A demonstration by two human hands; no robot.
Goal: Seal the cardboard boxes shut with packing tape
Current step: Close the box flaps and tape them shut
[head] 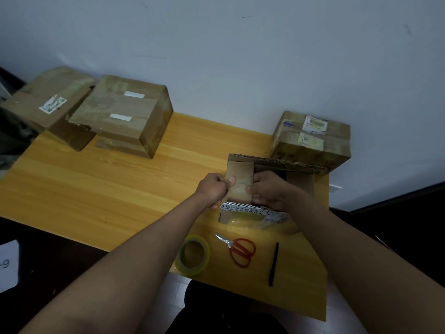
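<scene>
Here, an open cardboard box [269,189] stands near the desk's [108,184] right edge, its long far flap raised and a strip of black-and-white patterned tape running along its near rim. Both hands work on a short side flap [240,182] at the box's left end, which stands upright. The left hand [213,189] has its grip clamped on the flap's left edge, thumb lying on the cardboard face and fingers curled behind. The right hand [267,190] grips the flap's right edge, its fingers curled round it and its thumb pressed near a glossy patch of clear tape on the flap. At the desk's near edge, just in front of the box, a roll of clear packing tape [193,255] lies flat, red-handled scissors [238,250] lie beside it to the right with blades pointing toward the left edge, and a black pen [274,263] lies further right, apart from the scissors. A closed box with shipping labels [311,141] sits at the far right corner, just behind the open one. At the far left corner a large taped box [125,114] sits beside a flatter labelled box [48,107], which overhangs the left edge.
</scene>
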